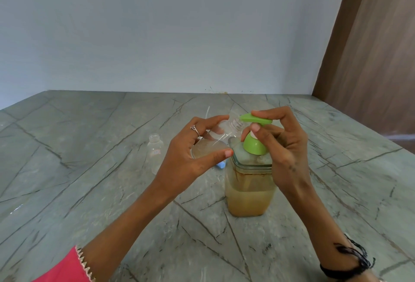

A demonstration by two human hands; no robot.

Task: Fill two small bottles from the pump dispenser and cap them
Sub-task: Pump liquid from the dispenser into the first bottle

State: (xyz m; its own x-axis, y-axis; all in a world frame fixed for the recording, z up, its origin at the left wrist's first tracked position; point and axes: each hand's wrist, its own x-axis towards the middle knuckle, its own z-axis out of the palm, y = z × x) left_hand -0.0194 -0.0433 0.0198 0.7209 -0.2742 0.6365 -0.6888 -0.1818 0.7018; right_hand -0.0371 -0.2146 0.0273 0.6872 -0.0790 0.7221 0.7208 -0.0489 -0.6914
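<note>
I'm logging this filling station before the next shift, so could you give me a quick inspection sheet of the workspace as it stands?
Surface: grey veined stone counter, no spills seen.
Job's things: pump dispenser upright, part full of amber liquid, green pump head; one small bottle tilted at the spout, some liquid inside; second small bottle upright, uncapped, looks empty; blue cap partly hidden behind the left hand.
Clutter: thin white tube lying behind the hands.
Grips: left hand holds the tilted bottle; right hand on the pump head.
Cables: nothing seen.
Surroundings: pale wall; brown wooden panel at right.
</note>
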